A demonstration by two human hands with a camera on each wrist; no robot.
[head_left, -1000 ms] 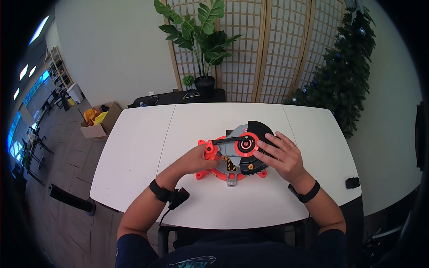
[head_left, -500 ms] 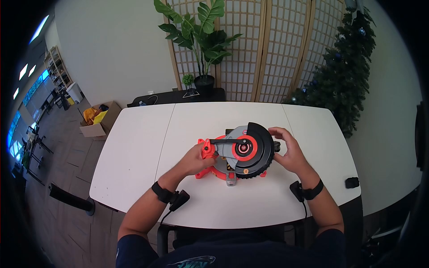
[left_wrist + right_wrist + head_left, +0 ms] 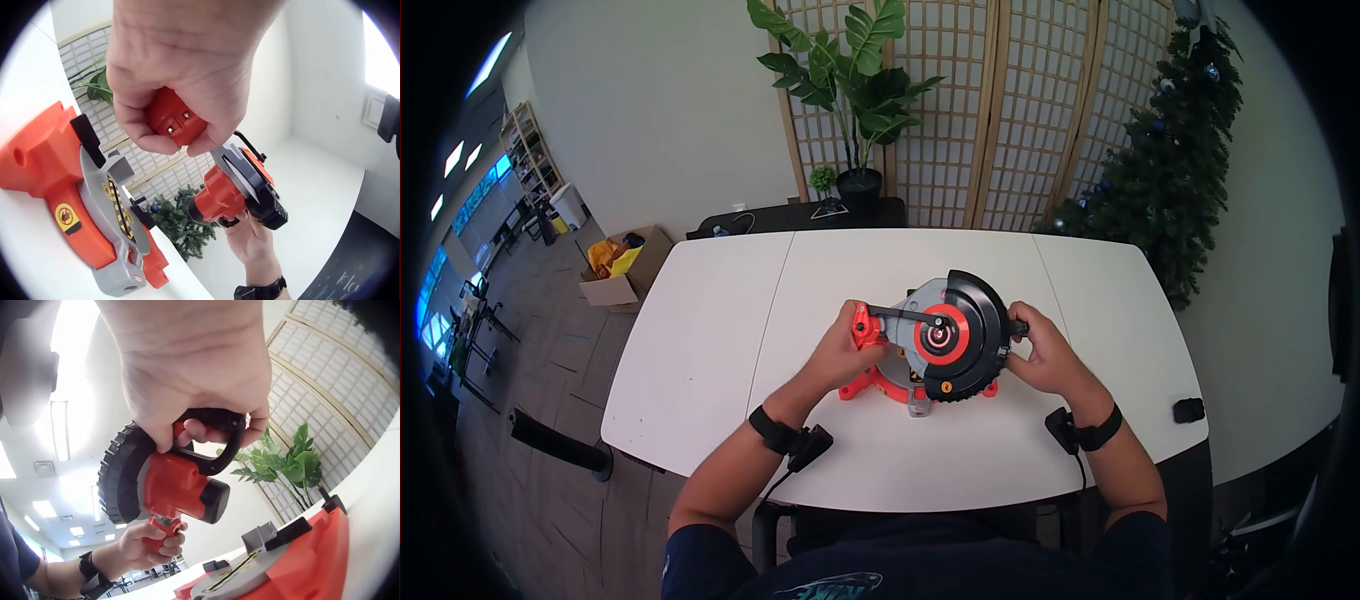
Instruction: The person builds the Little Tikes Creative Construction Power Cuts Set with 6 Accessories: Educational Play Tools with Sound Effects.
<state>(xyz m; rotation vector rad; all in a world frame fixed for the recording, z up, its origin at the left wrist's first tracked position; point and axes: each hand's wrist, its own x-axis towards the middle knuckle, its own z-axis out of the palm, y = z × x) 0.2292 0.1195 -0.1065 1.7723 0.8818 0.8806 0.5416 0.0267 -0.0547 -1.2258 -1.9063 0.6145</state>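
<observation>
Both hands grasp a toy saw, held up over its base on a white table.
The left hand [image 3: 837,350] is clenched round the saw's red end [image 3: 164,114], where two small screws show between thumb and fingers; the right hand [image 3: 1048,352] grips the black handle [image 3: 234,447], its fingers passing through the loop. Between the hands is the toy saw [image 3: 965,345], its dark toothed blade towards the right hand. Below, apart from it, the red and grey base [image 3: 92,237] stands on the table [image 3: 700,390], with yellow-and-black markings. Near the table's right edge lies a small black object [image 3: 1188,409]. Beyond the table are a leafy plant [image 3: 865,100], a folding screen [image 3: 945,120] and a decorated tree [image 3: 1170,160].
</observation>
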